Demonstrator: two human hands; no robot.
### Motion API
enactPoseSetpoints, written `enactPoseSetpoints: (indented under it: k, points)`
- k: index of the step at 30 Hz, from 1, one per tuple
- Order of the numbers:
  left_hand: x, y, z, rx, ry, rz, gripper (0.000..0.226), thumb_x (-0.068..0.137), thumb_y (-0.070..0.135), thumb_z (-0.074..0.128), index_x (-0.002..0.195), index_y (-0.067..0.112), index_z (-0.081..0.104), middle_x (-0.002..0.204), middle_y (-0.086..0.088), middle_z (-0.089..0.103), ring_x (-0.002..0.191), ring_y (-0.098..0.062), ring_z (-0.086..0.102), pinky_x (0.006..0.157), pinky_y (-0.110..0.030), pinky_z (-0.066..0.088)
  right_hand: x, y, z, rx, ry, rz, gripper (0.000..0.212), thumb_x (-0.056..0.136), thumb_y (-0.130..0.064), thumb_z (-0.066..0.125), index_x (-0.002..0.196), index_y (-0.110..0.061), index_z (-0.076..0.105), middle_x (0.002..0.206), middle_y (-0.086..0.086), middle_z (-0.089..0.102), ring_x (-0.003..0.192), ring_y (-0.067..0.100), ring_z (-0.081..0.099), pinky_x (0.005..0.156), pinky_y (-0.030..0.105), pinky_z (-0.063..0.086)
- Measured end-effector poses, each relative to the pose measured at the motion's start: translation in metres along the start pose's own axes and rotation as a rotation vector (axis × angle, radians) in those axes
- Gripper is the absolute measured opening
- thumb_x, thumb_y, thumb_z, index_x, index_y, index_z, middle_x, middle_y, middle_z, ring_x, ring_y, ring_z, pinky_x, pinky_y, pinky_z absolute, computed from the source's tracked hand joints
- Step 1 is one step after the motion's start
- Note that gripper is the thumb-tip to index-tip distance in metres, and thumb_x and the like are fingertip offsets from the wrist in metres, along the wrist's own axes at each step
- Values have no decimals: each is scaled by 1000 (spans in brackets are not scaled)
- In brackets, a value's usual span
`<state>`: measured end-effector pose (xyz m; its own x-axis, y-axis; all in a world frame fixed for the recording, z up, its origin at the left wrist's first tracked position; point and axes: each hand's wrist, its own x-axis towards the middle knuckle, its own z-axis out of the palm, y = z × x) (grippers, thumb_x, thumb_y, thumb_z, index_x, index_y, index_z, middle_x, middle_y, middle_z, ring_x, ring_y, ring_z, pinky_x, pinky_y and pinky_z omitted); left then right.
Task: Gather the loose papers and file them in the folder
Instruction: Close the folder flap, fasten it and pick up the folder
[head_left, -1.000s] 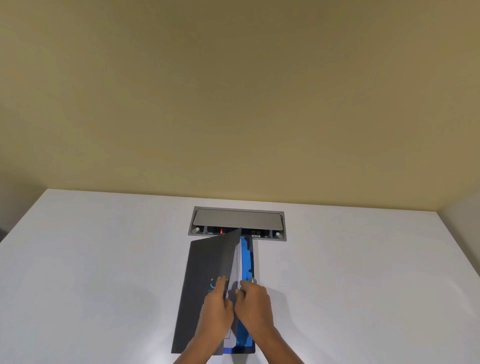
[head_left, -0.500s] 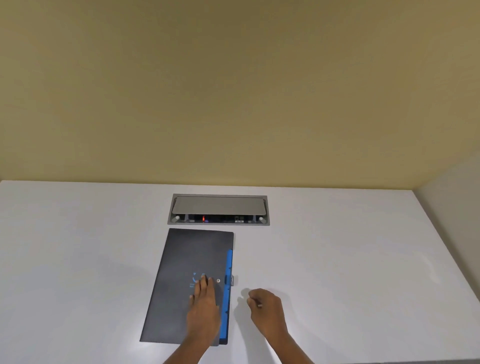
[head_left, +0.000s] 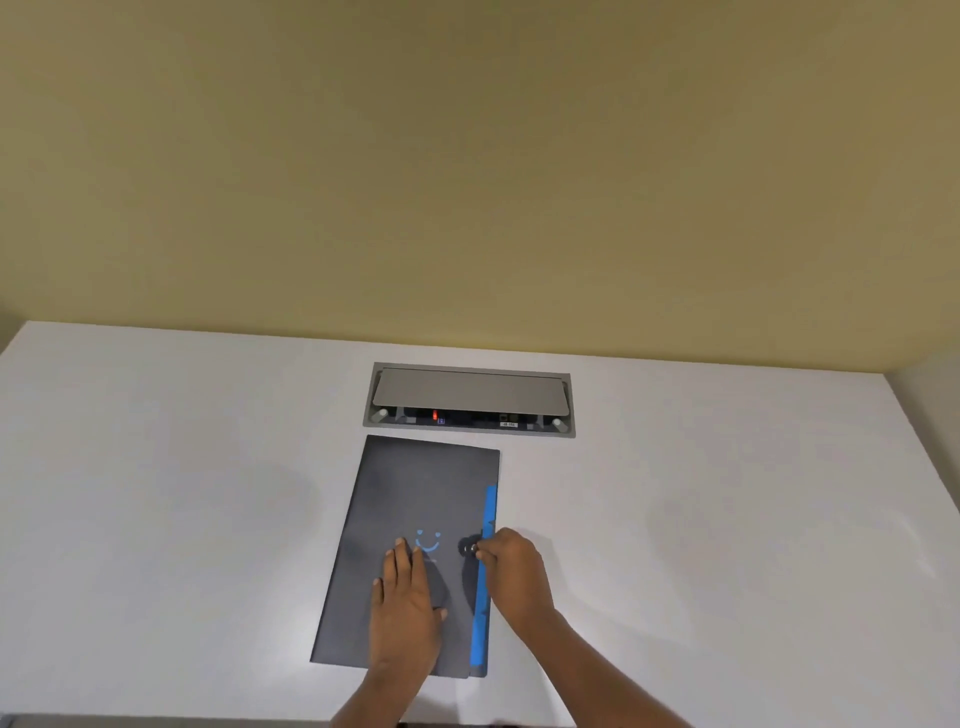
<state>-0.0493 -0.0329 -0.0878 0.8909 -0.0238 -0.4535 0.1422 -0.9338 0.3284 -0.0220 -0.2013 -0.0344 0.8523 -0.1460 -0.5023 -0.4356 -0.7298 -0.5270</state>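
The dark folder (head_left: 415, 499) lies shut on the desk (head_left: 182, 467), contents hidden, long axis toward the frame's top. The left hand (head_left: 408, 605) presses flat; the right hand (head_left: 514, 569) pinches its clasp (head_left: 467, 547).

Dark grey folder (head_left: 415, 499), closed, flat on table, blue edge at right

I see folder (head_left: 415, 499): dark grey cover, matt, smooth, plastic-looking, faint sheen near top. Blue edge strip (head_left: 485, 582): glossy plastic look. Snap (head_left: 469, 548): small, round, shiny, metal-like. Table (head_left: 182, 493): white, smooth, satin finish, soft glare. Cable box (head_left: 469, 400): grey lid, brushed-metal look, matt. Wall (head_left: 467, 156): matt yellow paint, I think.
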Motion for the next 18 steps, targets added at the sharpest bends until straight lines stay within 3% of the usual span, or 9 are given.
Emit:
enactPoseSetpoints:
  k: [5, 8, 12, 16, 18]
  points:
    - [1, 0, -1, 35, -29, -6, 94, 103, 50, 54, 169, 12, -1, 179, -12, -6, 166, -30, 1, 133, -44, 17, 14, -6, 11, -61, -73, 1, 25, 108, -17, 53, 121, -6, 72, 118, 10, 72, 104, 24, 68, 86, 24, 51]
    - [1, 0, -1, 54, -41, -9, 94, 103, 49, 55, 169, 13, -1, 179, -12, -8, 166, -30, 0, 134, -45, 15, 21, -7, 18, -102, -73, 20, 26, 109, -19, 54, 122, -5, 71, 117, 12, 73, 94, 16, 62, 80, 18, 48]
    - [-2, 0, -2, 94, -47, -12, 94, 103, 50, 54, 169, 14, -3, 179, -12, -9, 166, -31, -1, 134, -45, 15, 28, -9, 24, -119, -85, 56, 28, 110, -21, 53, 128, -5, 68, 125, 12, 73, 111, 23, 70, 87, 17, 44]
    - [-8, -1, -2, 166, -51, -8, 94, 104, 50, 52, 169, 13, -5, 178, -13, -11, 166, -31, -3, 134, -46, 15, 35, -12, 28, -185, -66, 78, 26, 110, -16, 52, 125, -3, 69, 117, 13, 73, 99, 22, 67, 84, 19, 44]
    - [-11, 1, -4, 181, -64, -19, 93, 105, 48, 52, 169, 12, -6, 178, -14, -13, 166, -32, -4, 134, -46, 15, 37, -12, 30, -174, -73, 91, 26, 110, -15, 51, 126, -2, 68, 118, 14, 73, 110, 26, 71, 88, 22, 48]
